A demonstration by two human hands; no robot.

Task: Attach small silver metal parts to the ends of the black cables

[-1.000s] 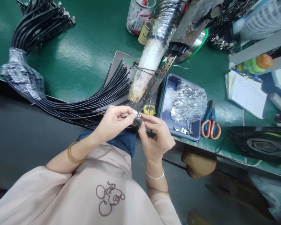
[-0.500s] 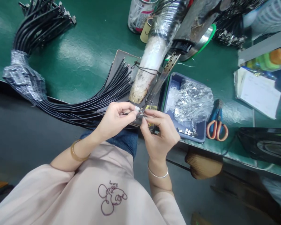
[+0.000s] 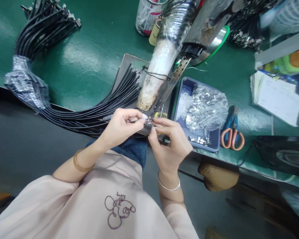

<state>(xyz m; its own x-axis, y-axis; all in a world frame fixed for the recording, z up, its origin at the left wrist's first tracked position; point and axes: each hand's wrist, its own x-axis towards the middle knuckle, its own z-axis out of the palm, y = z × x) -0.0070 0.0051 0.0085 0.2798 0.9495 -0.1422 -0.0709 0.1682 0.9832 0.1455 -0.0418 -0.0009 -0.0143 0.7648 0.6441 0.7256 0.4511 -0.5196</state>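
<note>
My left hand (image 3: pixel 123 127) is closed in a pinch on the end of a black cable, where a tiny metallic bit (image 3: pixel 148 121) shows between the fingertips. Facing it, my right hand (image 3: pixel 170 141) pinches with thumb and fingers at the same spot; whatever is in that pinch is too small to make out. Just above the fingers are the blunt end of a plastic-wrapped tube (image 3: pixel 160 63) and a soldering iron (image 3: pixel 180 68) with a perforated metal sleeve. A bundle of black cables (image 3: pixel 97 114) fans out with stripped tips on a dark board (image 3: pixel 129 61) at the left.
A blue tray (image 3: pixel 218 132) with bagged metal connector shells (image 3: pixel 206 106) stands right of my hands. Orange-handled cutters (image 3: pixel 231 137) lie beside it. Further off are a clear cup (image 3: pixel 149 16), a green-rimmed spool (image 3: pixel 221 43), papers (image 3: pixel 277 96) and a black device (image 3: pixel 284 154).
Both hands stay nearly in place. The right fingertips have shifted slightly, and the small metallic bit between the hands shows a little more plainly.
</note>
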